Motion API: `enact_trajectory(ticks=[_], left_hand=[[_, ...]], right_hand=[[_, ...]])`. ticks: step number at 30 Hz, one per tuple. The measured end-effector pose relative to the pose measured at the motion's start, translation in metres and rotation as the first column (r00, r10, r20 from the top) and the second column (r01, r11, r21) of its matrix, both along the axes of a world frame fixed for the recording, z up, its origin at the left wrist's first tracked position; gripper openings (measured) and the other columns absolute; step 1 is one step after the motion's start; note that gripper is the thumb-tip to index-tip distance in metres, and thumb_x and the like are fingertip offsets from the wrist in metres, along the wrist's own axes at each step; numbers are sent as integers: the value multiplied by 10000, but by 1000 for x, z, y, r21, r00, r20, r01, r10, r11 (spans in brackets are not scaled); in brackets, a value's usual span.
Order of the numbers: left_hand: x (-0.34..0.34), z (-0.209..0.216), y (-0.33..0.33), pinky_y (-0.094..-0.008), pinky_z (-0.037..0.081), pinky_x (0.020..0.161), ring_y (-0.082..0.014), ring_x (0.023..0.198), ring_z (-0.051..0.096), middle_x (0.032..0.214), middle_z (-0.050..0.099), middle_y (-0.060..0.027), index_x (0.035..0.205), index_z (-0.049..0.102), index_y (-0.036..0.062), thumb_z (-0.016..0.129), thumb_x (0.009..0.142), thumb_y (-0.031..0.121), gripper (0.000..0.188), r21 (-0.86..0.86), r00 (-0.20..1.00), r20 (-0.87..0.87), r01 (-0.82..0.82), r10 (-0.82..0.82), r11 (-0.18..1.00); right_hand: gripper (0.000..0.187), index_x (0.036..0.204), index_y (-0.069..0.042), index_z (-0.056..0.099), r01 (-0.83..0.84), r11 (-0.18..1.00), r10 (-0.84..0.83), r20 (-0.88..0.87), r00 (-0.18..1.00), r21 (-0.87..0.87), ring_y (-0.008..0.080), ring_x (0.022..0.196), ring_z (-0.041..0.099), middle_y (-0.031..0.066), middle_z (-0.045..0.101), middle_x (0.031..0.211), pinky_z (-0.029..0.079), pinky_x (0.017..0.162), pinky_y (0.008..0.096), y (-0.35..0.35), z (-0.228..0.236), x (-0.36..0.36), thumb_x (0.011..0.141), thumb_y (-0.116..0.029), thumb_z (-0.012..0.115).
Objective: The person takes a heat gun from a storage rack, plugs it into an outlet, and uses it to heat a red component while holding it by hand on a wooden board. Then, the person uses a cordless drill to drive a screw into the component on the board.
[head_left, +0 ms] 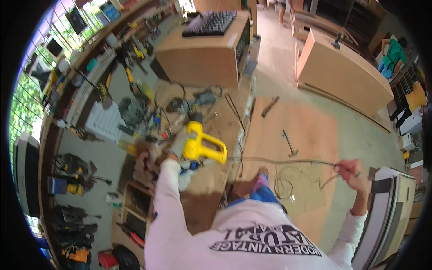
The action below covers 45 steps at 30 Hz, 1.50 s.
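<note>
A yellow heat gun (192,143) with a dark nozzle and a loop-shaped handle is over the cluttered workbench (202,180), left of centre. My left hand (178,145) grips the gun's body from its left side; the gun hides part of the fingers. From the handle a grey power cord (279,160) stretches out to the right. My right hand (353,173) is closed around that cord, out over the floor. Below the stretched part, a loose loop of the cord hangs near a plywood sheet (310,126).
Power tools, including an angle grinder (207,96), and cables crowd the bench's far end. A wooden cabinet (198,56) stands beyond it. A hammer-like tool (290,144) lies on the plywood. Another cabinet (342,67) carries a drill (337,39). Co-workers (393,56) are at the far right.
</note>
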<state>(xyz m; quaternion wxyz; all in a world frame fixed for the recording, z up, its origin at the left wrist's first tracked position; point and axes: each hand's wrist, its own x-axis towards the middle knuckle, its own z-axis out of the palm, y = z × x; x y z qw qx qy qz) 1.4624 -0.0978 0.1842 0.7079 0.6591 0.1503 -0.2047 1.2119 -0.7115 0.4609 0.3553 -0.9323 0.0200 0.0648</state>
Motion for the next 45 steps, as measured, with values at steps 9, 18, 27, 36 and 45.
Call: enact_trajectory(ticks=[9, 18, 27, 36, 45], left_hand=[[-66, 144, -174, -400, 464, 1085, -276, 1264, 588, 1345, 625, -160, 1424, 504, -13, 655, 915, 136, 551, 654, 402, 671, 75, -622, 753], [-110, 255, -235, -312, 558, 689, -167, 746, 694, 840, 661, -77, 1440, 507, 25, 492, 1066, 291, 460, -208, 616, 204, 787, -761, 581], [0, 193, -172, -269, 535, 835, -145, 954, 649, 1093, 683, -53, 1187, 669, -7, 552, 976, 73, 254, 688, 289, 642, 193, -711, 699], [88, 133, -92, -280, 367, 471, -100, 527, 527, 664, 590, -25, 927, 713, 6, 615, 976, 405, 413, 501, 900, 349, -416, 263, 759], [77, 115, -93, -554, 470, 855, -463, 966, 643, 1011, 711, -258, 1023, 692, -37, 482, 981, 398, 485, 877, 838, 481, -460, 259, -140]], right_hand=[[154, 925, -12, 715, -49, 966, 46, 20, 999, 253, 146, 512, 511, 76, 552, 572, 410, 505, 326, 99, 29, 29, 938, -165, 709], [195, 961, -50, 704, -49, 989, 30, 140, 990, 137, 353, 649, 646, 187, 646, 717, 493, 585, 431, 105, 18, 36, 951, -243, 683], [244, 936, -35, 712, 25, 985, -2, -133, 991, 171, 104, 827, 598, -4, 685, 838, 482, 759, 287, -106, -35, 62, 980, -274, 687], [244, 790, 14, 584, 431, 884, -447, -58, 893, -182, 161, 639, 549, 87, 574, 660, 463, 629, 373, -370, -81, -8, 911, -186, 657], [139, 829, -5, 655, 555, 807, -586, -158, 795, -200, 138, 568, 549, 70, 582, 604, 426, 527, 344, -501, -117, 74, 873, -131, 692]])
